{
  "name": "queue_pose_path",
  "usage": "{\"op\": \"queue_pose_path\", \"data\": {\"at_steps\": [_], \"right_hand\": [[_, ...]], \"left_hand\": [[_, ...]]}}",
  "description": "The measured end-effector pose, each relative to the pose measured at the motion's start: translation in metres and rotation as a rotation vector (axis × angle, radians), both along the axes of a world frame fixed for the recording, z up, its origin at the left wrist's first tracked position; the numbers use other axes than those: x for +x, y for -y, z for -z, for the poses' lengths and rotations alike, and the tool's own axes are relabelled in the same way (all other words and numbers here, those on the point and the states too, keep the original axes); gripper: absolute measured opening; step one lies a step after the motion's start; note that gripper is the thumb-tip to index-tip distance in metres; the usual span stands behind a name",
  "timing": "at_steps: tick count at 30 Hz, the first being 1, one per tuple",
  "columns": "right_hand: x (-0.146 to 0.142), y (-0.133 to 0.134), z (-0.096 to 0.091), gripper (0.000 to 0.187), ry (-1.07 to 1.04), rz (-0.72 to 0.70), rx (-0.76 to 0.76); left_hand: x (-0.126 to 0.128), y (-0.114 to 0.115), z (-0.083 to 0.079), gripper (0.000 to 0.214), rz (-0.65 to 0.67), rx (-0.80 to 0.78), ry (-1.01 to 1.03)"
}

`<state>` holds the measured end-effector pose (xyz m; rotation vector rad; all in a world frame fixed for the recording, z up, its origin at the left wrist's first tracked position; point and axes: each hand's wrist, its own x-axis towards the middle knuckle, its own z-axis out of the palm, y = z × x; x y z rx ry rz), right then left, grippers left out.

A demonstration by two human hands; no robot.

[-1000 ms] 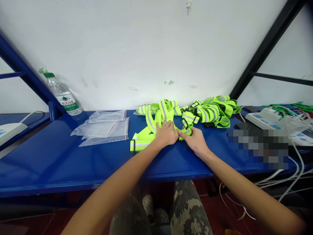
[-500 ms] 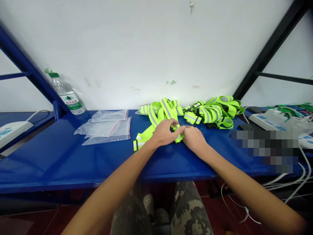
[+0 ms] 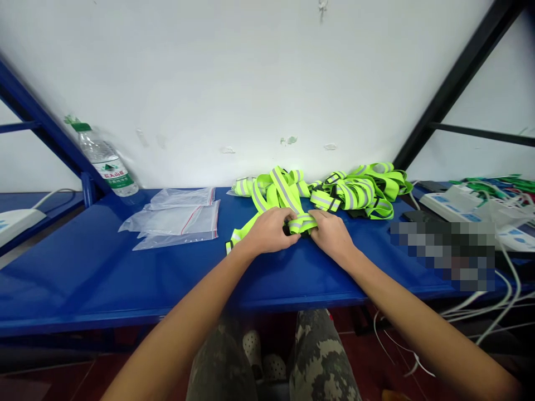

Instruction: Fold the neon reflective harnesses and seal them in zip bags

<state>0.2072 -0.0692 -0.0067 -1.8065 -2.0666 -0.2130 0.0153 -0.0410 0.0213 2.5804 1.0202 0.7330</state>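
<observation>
Clasping a reflective strap [image 3: 301,224] in both hands [image 3: 270,231] [image 3: 332,234] (blue shelf edge [image 3: 125,326] close).

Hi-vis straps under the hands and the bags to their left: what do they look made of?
The hi-vis straps look like a synthetic woven fabric, matt fluorescent yellow-green, going by their soft folds, with silvery reflective bands along them; the exact fibre can't be told. The bags look like thin, glossy, clear plastic film: see-through and creased, with a red line near one edge.
</observation>
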Motion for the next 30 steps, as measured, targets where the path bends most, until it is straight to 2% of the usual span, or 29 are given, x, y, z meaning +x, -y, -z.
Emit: {"op": "queue_pose_path", "data": {"at_steps": [7, 12, 15, 18, 22, 27, 30], "right_hand": [[0.003, -0.001, 0.005, 0.049, -0.085, -0.068, 0.073], [0.003, -0.001, 0.007, 0.047, -0.148, -0.100, 0.107], [0.004, -0.001, 0.009, 0.048, -0.202, -0.121, 0.153], [0.004, -0.001, 0.010, 0.047, -0.232, -0.135, 0.170], [0.002, 0.002, 0.009, 0.044, -0.257, -0.125, 0.159], [0.002, 0.001, 0.010, 0.047, -0.315, -0.210, 0.218], [0.001, 0.001, 0.011, 0.056, -0.404, -0.268, 0.226]], "left_hand": [[-0.006, -0.012, -0.003, 0.040, -0.001, -0.161, 0.200], [-0.010, -0.015, -0.006, 0.056, 0.111, -0.446, 0.371], [-0.012, -0.014, -0.012, 0.061, 0.137, -0.542, 0.428], [-0.017, -0.013, -0.020, 0.058, 0.158, -0.596, 0.428], [-0.026, -0.015, -0.026, 0.047, 0.238, -0.760, 0.488], [-0.027, -0.020, -0.022, 0.051, 0.268, -0.824, 0.611], [-0.021, -0.021, -0.016, 0.056, 0.279, -0.867, 0.677]]}}
